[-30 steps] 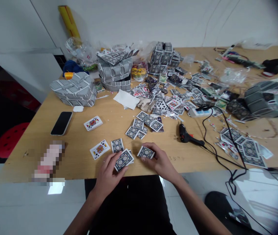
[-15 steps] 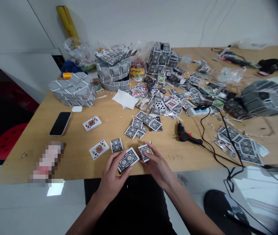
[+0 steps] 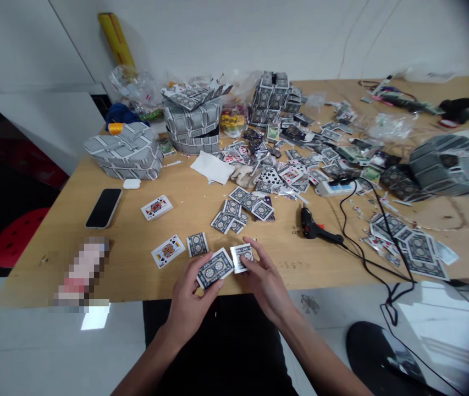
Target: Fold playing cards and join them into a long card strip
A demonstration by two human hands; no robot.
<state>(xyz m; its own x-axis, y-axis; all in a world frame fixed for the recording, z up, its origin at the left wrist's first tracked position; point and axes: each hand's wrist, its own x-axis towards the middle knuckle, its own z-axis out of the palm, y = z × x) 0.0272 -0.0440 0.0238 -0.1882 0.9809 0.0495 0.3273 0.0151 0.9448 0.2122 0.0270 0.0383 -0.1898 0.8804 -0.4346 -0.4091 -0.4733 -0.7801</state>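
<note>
Near the table's front edge, my left hand [image 3: 191, 294] is closed around a playing card [image 3: 215, 268] with its dark patterned back facing up. My right hand [image 3: 265, 280] pinches a smaller-looking card piece [image 3: 241, 257], also back side up, thumb on top. The two pieces are side by side, their edges close or touching. Just beyond my left hand lies a face-down card piece [image 3: 197, 244], with a king card [image 3: 168, 251] to its left. Farther off are another face-up card stack [image 3: 157, 208] and several overlapping face-down pieces [image 3: 232, 214].
A black glue gun [image 3: 316, 226] lies to the right, its cable trailing over the table edge. A phone [image 3: 104, 208] and white earbud case [image 3: 131, 183] are at left. Woven card boxes [image 3: 127, 151] and heaped cards [image 3: 296, 170] fill the back; a power strip [image 3: 335, 188] sits mid-right.
My right hand has turned its card piece a little, and the piece has shifted slightly left, closer to the left hand's card. The left hand has barely moved.
</note>
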